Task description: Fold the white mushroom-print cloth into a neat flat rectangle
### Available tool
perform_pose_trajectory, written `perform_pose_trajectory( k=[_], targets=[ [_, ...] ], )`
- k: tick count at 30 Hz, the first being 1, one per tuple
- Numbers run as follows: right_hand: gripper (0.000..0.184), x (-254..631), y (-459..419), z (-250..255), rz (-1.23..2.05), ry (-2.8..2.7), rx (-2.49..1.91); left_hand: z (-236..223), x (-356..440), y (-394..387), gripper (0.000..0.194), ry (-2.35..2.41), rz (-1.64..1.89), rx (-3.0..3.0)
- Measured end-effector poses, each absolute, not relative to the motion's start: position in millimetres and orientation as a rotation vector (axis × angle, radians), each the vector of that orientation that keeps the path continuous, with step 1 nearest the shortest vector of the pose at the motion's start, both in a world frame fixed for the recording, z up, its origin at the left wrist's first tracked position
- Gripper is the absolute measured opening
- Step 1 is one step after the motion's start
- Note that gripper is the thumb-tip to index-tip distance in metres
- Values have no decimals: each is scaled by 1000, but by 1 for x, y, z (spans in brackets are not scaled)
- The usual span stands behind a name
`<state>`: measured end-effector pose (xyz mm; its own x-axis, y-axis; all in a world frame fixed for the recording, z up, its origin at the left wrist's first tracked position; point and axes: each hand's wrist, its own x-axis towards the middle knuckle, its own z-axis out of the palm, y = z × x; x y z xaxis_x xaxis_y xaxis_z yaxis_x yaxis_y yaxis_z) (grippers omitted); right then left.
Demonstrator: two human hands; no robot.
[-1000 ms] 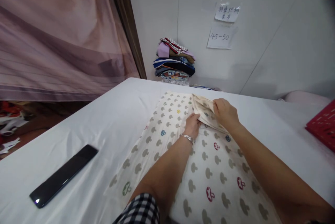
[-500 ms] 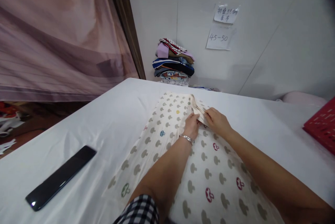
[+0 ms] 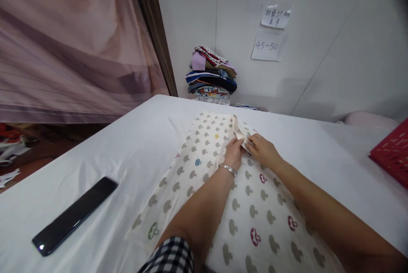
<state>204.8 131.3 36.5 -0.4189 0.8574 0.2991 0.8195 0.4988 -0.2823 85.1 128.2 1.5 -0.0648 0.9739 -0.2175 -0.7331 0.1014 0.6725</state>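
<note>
Near the left edge of a white-covered table (image 3: 105,149), a glossy black slab (image 3: 75,217), possibly a phone, lies apart from the mushroom-print cloth (image 3: 245,196); a wide sweep of fabric could catch it and nudge it toward the edge. The cloth runs from the person's side nearly to the far edge, just beyond which rises a stack of folded fabrics (image 3: 212,75). The left hand (image 3: 233,154) pinches a gathered fold toward the far edge; should that grip slacken, the layers would likely slide out of line. The right hand (image 3: 263,150) grasps the same bunched layers, just beside the left; an uneven pull there could crease the cloth or skew its flat panels. A red basket (image 3: 393,152) sits well apart toward the right edge.
</note>
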Motion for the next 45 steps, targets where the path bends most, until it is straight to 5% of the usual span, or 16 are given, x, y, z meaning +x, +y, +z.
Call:
perform_pose_trajectory(
  k=[8, 33, 41, 45],
  targets=[
    [19, 214, 143, 36, 268, -2234, -1395, 1, 85, 128, 18, 776, 1453, 461],
    [19, 200, 127, 46, -154, -2466, -1421, 6, 89, 124, 7, 946, 1518, 576],
    [20, 201, 124, 43, -166, -2417, -1462, 14, 89, 120, 41, 937, 1496, 511],
    [24, 217, 149, 47, -8, -2278, -1535, 12, 90, 119, 41, 956, 1490, 619]
  ],
)
